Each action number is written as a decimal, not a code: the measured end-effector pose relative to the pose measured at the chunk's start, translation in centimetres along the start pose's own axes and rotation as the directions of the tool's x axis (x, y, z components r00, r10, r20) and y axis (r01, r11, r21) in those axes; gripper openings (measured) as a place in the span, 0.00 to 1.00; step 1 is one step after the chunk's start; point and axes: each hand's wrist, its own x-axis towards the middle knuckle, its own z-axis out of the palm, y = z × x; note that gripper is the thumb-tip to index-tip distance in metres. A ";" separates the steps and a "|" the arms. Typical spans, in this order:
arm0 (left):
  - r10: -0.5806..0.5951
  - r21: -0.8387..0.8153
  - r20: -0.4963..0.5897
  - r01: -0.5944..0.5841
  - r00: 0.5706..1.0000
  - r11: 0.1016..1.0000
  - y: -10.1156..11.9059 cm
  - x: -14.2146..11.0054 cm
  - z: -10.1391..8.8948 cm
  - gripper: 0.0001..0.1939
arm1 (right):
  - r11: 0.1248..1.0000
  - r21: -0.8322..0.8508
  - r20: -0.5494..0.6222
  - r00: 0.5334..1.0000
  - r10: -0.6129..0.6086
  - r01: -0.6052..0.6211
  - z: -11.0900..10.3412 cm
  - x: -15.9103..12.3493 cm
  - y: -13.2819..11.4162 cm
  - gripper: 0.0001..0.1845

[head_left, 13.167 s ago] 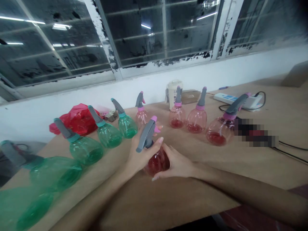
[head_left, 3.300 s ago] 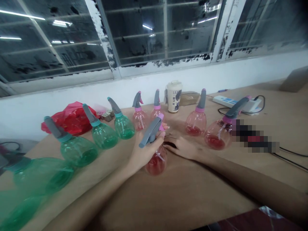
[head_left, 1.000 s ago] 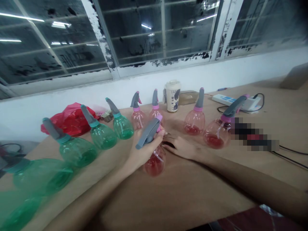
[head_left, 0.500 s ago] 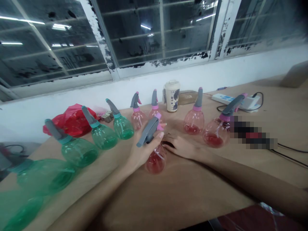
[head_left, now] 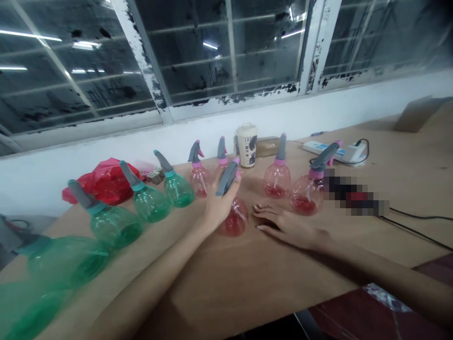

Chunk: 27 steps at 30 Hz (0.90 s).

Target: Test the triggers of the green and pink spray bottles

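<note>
Head view: the pink spray bottle (head_left: 235, 221), with red liquid low inside, is at or just above the wooden table (head_left: 226, 293), directly under the grip. The left hand (head_left: 218, 204) is closed around its neck, below the grey trigger head (head_left: 227, 178). Just right of the grip, the right hand (head_left: 288, 227) lies palm down, fingers loosely extended, holding nothing. Beyond the grip stand two pink bottles (head_left: 200, 178) and a lidded paper cup (head_left: 247, 148), its contents hidden. Farther right are two more red-filled bottles (head_left: 276, 180). Left of the grip, green bottles (head_left: 152, 204) hold shallow green liquid, near a red plastic bag (head_left: 109, 179).
</note>
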 end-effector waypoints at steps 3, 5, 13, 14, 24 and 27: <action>0.048 0.023 -0.028 -0.047 0.998 0.999 -0.6 1.8 2.0 0.10 | 0.997 0.003 0.014 0.997 0.077 -0.077 -1.3 -3.8 -0.1 0.21; 0.101 0.019 -0.048 -0.100 0.994 0.995 -1.1 3.2 3.3 0.09 | 0.990 0.021 0.023 0.990 0.137 -0.138 -2.0 -6.1 -0.3 0.20; 0.186 0.058 -0.131 -0.180 0.974 0.982 -2.6 8.2 7.0 0.04 | 0.945 0.105 0.009 0.950 0.311 -0.311 -4.6 -11.9 -1.3 0.17; 0.189 0.055 -0.135 -0.183 0.973 0.982 -2.8 8.7 7.4 0.04 | 0.942 0.107 0.011 0.948 0.319 -0.318 -4.7 -12.1 -1.3 0.16; 0.209 -0.029 -0.194 -0.219 0.958 0.975 -4.0 11.1 9.9 0.13 | 0.953 0.074 -0.114 0.947 0.300 -0.293 -2.9 -12.4 -2.3 0.14; 0.225 -0.075 -0.234 -0.248 0.946 0.966 -3.7 11.0 9.5 0.21 | 0.956 0.041 -0.147 0.945 0.292 -0.289 -2.2 -12.5 -2.8 0.15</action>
